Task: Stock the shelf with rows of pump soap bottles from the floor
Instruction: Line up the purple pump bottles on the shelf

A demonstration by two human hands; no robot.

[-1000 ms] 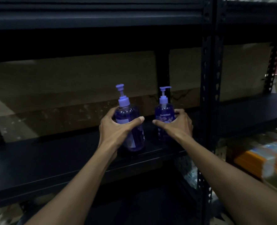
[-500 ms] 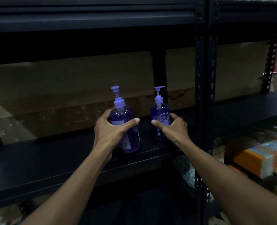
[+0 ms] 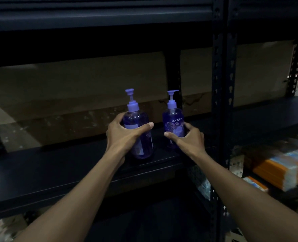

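The only view is from the person's head, facing forward and a little down into the shelf (image 3: 57, 165) at close range, so both forearms run up from the bottom corners to the left hand (image 3: 122, 137) and right hand (image 3: 188, 139) at mid-frame. The left bottle (image 3: 136, 117) and right bottle (image 3: 173, 119) they grip sit near centre. The upper shelf (image 3: 92, 14) fills the top edge, with the post (image 3: 221, 84) and boxes (image 3: 275, 168) to the right.

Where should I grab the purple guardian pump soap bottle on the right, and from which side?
Wrap the round body of the purple guardian pump soap bottle, from the front of the black metal shelf, as the right hand does. It is upright; the thin pump top gives little hold.
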